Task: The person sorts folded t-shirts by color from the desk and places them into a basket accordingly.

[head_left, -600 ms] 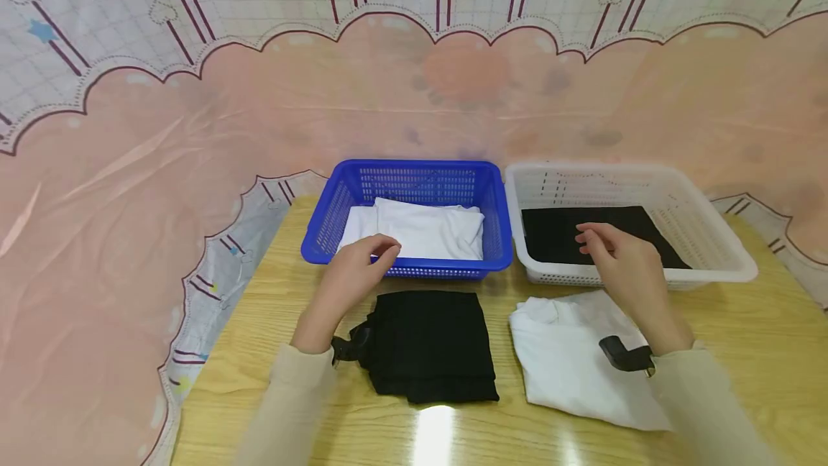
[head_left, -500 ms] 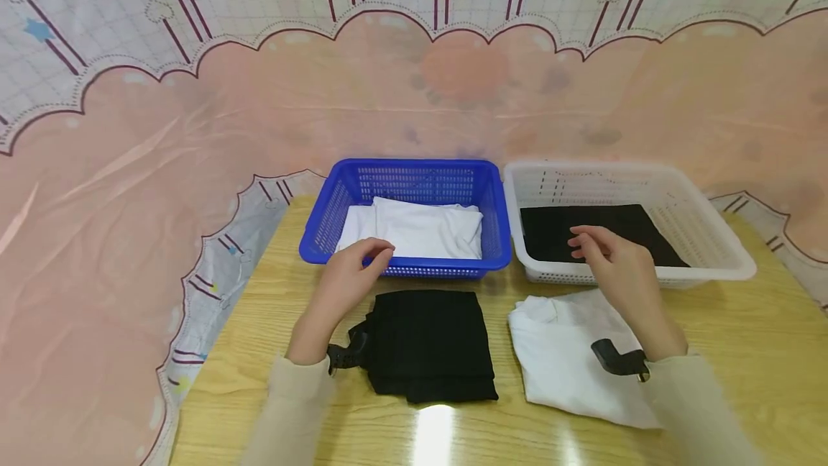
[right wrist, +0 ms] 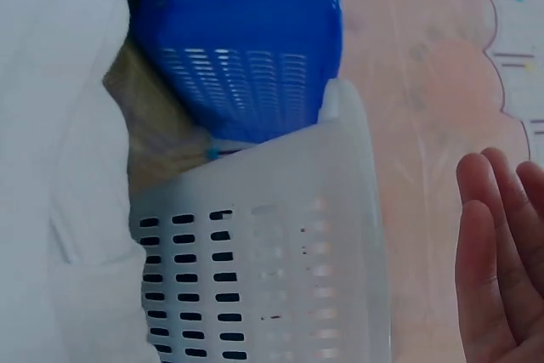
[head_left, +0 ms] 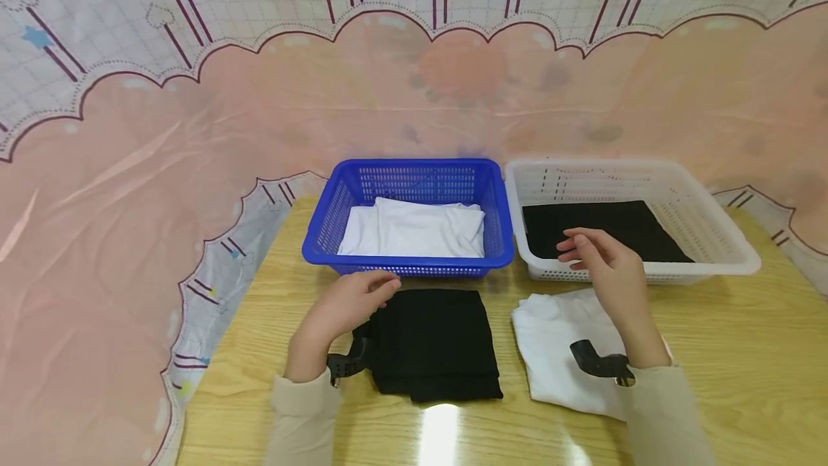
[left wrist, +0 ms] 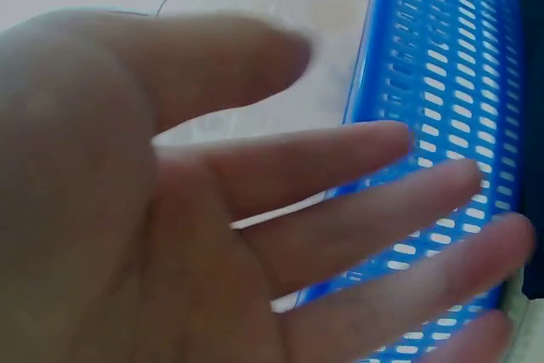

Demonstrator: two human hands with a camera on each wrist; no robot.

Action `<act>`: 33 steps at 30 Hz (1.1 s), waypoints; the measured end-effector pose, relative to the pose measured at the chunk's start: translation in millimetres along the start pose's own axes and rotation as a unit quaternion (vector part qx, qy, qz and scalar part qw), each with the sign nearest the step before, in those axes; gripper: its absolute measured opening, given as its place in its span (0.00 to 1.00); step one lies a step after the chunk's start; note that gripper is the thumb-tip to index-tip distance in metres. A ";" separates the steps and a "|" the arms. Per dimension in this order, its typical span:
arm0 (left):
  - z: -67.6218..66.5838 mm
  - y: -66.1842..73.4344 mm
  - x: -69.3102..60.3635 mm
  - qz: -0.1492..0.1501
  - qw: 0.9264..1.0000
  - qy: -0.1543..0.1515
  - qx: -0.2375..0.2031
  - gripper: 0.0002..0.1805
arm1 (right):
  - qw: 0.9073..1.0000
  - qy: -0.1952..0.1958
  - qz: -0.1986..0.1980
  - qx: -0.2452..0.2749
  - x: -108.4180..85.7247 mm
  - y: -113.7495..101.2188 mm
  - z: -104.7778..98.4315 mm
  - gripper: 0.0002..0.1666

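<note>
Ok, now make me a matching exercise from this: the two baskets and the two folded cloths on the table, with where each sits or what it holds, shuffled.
Column one:
1. Blue basket
2. White basket
3. Folded black cloth on the table
4. Folded white cloth on the table

Column two:
A. Just in front of the white basket
B. Holds black cloth
C. Holds white cloth
D. Just in front of the blue basket

Pairs: 1-C, 2-B, 3-D, 4-A.
</note>
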State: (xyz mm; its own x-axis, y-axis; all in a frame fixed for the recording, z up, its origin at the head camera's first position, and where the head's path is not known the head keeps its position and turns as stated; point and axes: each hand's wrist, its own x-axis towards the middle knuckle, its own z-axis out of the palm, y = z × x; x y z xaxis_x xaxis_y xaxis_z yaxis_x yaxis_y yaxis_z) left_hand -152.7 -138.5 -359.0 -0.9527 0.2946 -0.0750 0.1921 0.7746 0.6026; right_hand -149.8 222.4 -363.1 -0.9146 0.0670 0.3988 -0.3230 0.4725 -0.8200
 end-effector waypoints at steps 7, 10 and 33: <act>6.1 -6.0 10.5 -0.021 0.998 -0.052 0.026 0.21 | 0.998 -0.032 0.016 0.043 -3.5 -15.4 -5.1 0.16; 7.3 -10.3 15.9 -0.038 0.997 -0.058 0.017 0.21 | 0.995 -0.084 0.025 0.056 -3.0 -12.1 -3.8 0.17; 16.7 -24.2 15.1 -0.091 0.991 -0.088 0.047 0.21 | 0.887 -0.451 0.099 0.004 -18.7 19.1 55.4 0.27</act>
State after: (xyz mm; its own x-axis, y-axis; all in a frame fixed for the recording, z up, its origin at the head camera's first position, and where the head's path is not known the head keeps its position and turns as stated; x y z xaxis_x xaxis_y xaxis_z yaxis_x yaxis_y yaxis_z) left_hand -167.8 -143.4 -388.0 -0.9191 0.2325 -0.3180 0.0503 0.8699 0.4906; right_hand -152.3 181.5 -409.0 -0.7753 -0.5837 -0.2413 -0.1328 0.5241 -0.8412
